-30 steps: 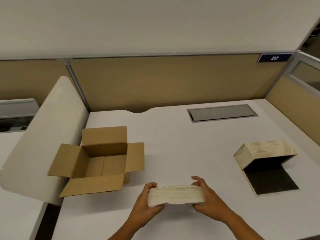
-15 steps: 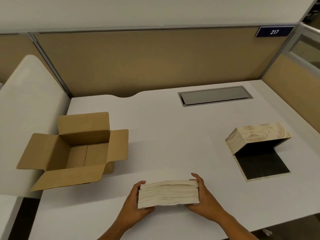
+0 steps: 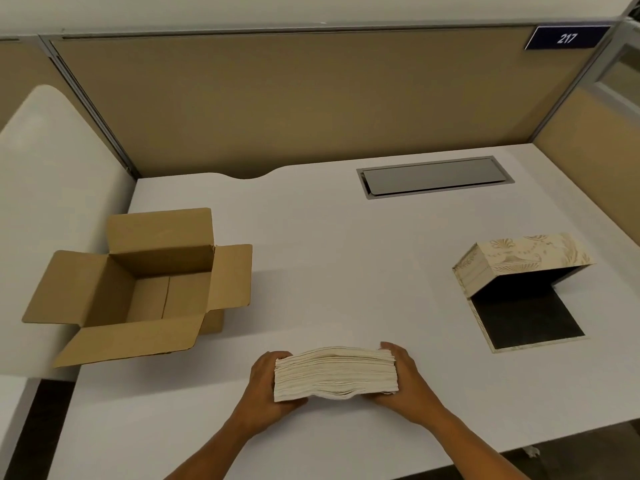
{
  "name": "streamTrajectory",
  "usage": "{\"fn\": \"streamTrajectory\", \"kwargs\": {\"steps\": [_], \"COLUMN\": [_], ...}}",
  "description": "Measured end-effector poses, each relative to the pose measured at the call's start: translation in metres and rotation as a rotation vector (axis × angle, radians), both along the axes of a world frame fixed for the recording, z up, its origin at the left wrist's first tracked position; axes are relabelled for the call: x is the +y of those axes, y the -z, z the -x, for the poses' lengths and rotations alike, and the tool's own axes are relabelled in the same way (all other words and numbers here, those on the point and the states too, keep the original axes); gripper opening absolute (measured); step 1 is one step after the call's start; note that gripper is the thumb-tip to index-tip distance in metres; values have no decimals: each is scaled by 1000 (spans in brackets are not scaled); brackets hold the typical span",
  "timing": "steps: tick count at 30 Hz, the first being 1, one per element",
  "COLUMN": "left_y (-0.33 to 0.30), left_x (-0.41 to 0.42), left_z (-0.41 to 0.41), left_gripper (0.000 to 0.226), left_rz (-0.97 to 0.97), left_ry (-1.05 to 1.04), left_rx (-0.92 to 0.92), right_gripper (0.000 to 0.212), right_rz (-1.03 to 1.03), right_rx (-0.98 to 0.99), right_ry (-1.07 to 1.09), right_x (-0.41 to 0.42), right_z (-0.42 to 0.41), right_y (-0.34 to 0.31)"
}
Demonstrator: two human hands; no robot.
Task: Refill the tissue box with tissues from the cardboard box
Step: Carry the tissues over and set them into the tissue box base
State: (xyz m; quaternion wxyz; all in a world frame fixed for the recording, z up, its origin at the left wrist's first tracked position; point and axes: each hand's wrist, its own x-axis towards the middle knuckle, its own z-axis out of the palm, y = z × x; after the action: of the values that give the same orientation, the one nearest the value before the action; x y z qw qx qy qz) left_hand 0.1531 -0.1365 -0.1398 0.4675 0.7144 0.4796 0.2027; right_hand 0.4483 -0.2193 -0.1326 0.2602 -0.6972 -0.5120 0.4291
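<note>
A thick stack of cream tissues [image 3: 334, 373] is held near the front of the white desk [image 3: 346, 254]. My left hand [image 3: 265, 393] grips its left end and my right hand [image 3: 407, 382] grips its right end. The brown cardboard box [image 3: 149, 289] stands at the left with all its flaps spread; its inside shows only bare cardboard. The patterned cream tissue box [image 3: 519, 268] lies at the right, tipped with its dark interior showing and its black-lined flap [image 3: 526, 322] flat on the desk.
A grey cable hatch [image 3: 434, 176] is set into the desk at the back. Tan partition panels [image 3: 311, 98] wall the back and right. A white curved divider [image 3: 52, 202] stands left of the cardboard box. The desk's front edge runs close to my forearms.
The view has tilted down and shifted, so everything sits lower or further left in frame. My hands keep the same grip, and the stack has shifted slightly toward me.
</note>
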Motion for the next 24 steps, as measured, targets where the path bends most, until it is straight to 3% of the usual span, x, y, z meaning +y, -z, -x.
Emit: {"fn": "streamTrajectory", "kwargs": {"steps": [8, 13, 15, 21, 24], "left_y": [-13, -18, -21, -23, -25], "left_x": [0, -4, 1, 5, 10], "left_z": [8, 5, 6, 24, 35], "left_gripper": [73, 85, 84, 85, 77], "left_rz": [227, 352, 382, 354, 219], "left_ry": [-92, -187, -175, -49, 78], "left_rx": [-118, -164, -156, -124, -54], "right_gripper": [79, 108, 109, 94, 81], "right_rz": [86, 215, 236, 191, 58], "right_rx": [91, 37, 38, 92, -17], "right_ry": [30, -20, -5, 4, 13], "right_x": [6, 7, 9, 3, 1], "right_z": [5, 19, 22, 34, 41], "right_y": [-7, -7, -10, -29, -37]}}
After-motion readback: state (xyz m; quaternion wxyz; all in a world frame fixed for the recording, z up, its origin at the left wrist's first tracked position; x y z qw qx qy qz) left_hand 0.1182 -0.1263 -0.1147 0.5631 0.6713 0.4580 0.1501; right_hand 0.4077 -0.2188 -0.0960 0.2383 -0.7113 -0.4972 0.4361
